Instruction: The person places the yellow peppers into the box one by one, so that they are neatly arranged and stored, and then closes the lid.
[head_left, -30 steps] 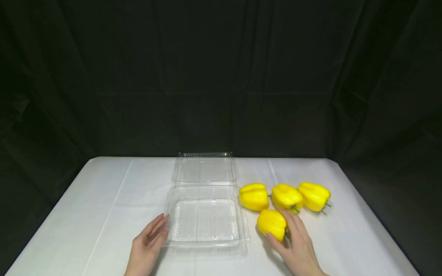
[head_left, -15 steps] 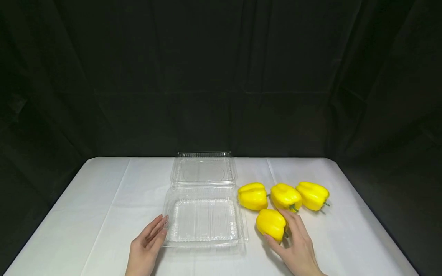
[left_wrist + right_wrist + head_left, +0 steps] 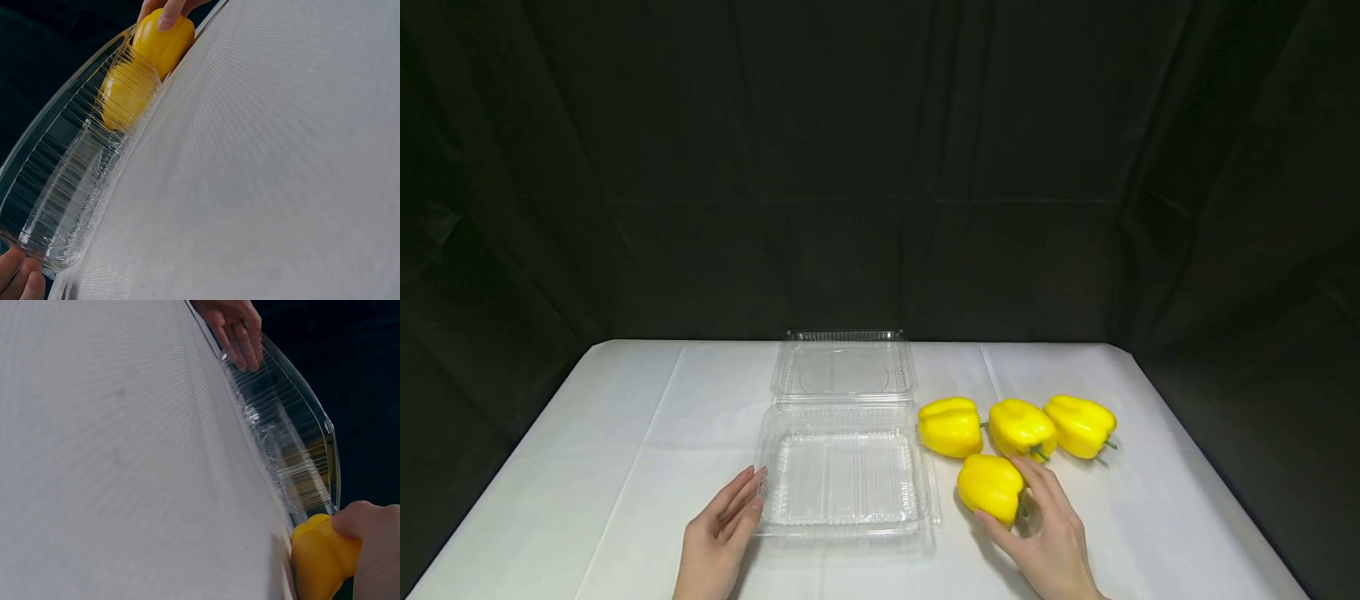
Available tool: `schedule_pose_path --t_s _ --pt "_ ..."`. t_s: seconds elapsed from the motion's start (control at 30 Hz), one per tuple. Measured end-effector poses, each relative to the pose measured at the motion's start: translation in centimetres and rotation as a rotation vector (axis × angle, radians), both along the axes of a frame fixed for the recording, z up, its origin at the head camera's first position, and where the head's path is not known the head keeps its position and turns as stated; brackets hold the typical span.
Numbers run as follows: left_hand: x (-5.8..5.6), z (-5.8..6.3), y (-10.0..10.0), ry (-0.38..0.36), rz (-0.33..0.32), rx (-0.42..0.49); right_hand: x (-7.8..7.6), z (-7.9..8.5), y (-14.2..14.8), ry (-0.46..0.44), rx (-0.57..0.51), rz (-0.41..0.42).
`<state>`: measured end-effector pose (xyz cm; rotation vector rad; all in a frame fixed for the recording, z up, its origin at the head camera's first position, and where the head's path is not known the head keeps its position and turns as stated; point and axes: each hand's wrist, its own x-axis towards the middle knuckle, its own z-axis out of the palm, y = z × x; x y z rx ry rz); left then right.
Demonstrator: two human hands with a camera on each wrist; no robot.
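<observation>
In the head view my right hand [image 3: 1051, 533] grips a yellow bell pepper [image 3: 990, 489], thumb at its near side and fingers around the far right. The same bell pepper [image 3: 322, 556] shows under the thumb in the right wrist view. A clear plastic clamshell container [image 3: 850, 527] lies unfolded left of it, its lid [image 3: 844, 373] flat toward the back. My left hand [image 3: 718, 529] rests against the container's left side with its fingertips. In the right wrist view the left hand's fingers [image 3: 242, 347] lie fairly straight along the wall.
Three more yellow bell peppers lie behind the right hand: one by the container's right edge [image 3: 951, 427], one in the middle [image 3: 1021, 429], one farther right [image 3: 1081, 427]. A white cloth [image 3: 587, 442] covers the table. A black curtain [image 3: 865, 167] hangs around it.
</observation>
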<state>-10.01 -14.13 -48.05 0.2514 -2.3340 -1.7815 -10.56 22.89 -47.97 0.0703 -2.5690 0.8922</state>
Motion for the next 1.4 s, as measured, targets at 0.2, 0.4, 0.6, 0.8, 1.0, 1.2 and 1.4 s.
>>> schedule_pose_path --t_s 0.2,0.4,0.6,0.8,1.0,1.2,1.4 --pt "0.1 -0.1 -0.1 0.019 -0.016 0.007 -0.1 -0.1 0.0 0.006 -0.025 -0.021" --pt "0.2 0.0 -0.1 0.027 -0.03 0.003 0.0 -0.3 0.0 0.033 -0.047 -0.025" --pt "0.1 -0.1 -0.2 0.018 -0.03 0.002 0.0 -0.3 -0.1 0.054 -0.044 -0.031" --pt "0.1 0.0 -0.1 0.013 -0.026 0.013 0.0 -0.2 -0.1 0.029 -0.067 -0.051" --pt "0.2 0.0 -0.2 0.009 -0.025 0.026 0.0 0.0 0.0 0.012 -0.123 -0.052" --pt "0.2 0.1 -0.2 0.014 -0.024 0.02 0.0 0.4 -0.1 0.006 -0.165 -0.042" --pt "0.3 0.1 -0.1 0.02 -0.021 0.014 -0.2 1.0 -0.2 0.014 -0.246 -0.005"
